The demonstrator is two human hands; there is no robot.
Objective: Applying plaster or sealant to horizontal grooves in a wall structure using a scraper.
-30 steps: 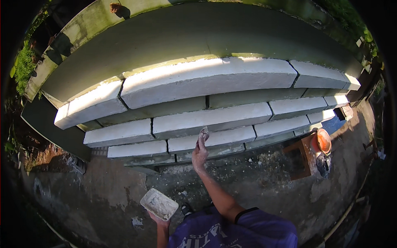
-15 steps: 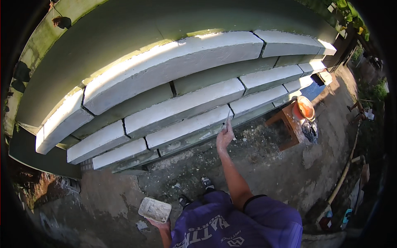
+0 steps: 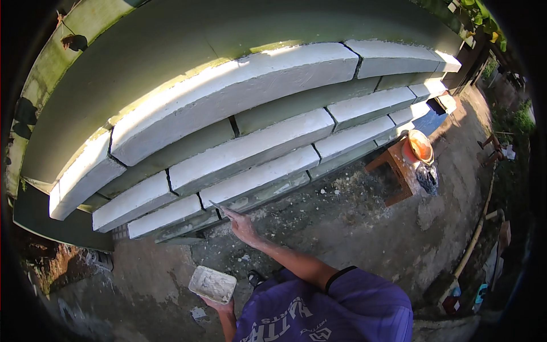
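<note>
Head view: right hand (image 3: 244, 228) is swinging left along the lowest white ledge (image 3: 262, 175) since the earlier frame; left hand (image 3: 223, 306) is staying low with the white tray (image 3: 232, 290).
Right fingers are pinching closed on a thin blade (image 3: 219, 206), tip pointing near a dark joint (image 3: 200, 201), contact unclear. Left fingers, partly hidden, are gripping the tray from below; it's holding pale paste (image 3: 213, 284). Orange bucket (image 3: 420, 146) is sitting well apart at right.

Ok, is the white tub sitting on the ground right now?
No, the left hand is holding the white tub at its near edge.
</note>
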